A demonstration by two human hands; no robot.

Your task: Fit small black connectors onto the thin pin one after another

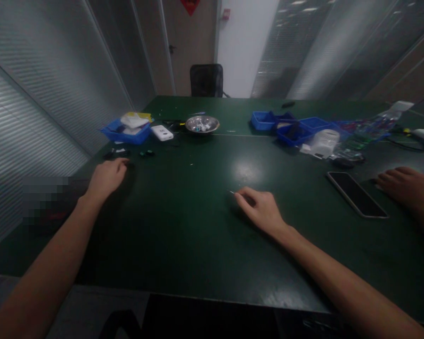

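My right hand (259,209) is closed in a pinch above the middle of the green table (183,221). A thin, short whitish piece (232,192) sticks out from its thumb and fingertip; it is too small to name. Over on the left, my left hand (108,178) reaches low over the tabletop with its fingers partly stretched and nothing visible in them. Just beyond it lie flat dark pieces (116,153) with a white scrap, and beside them small dark green pieces (146,153).
Farther back stand a filled blue tray (127,136), a white power bank (162,133) and a metal bowl (202,125) with small parts. Rightward are blue bins (263,121), a clear bottle (378,123), a phone (356,194) and another person's hand (406,186).
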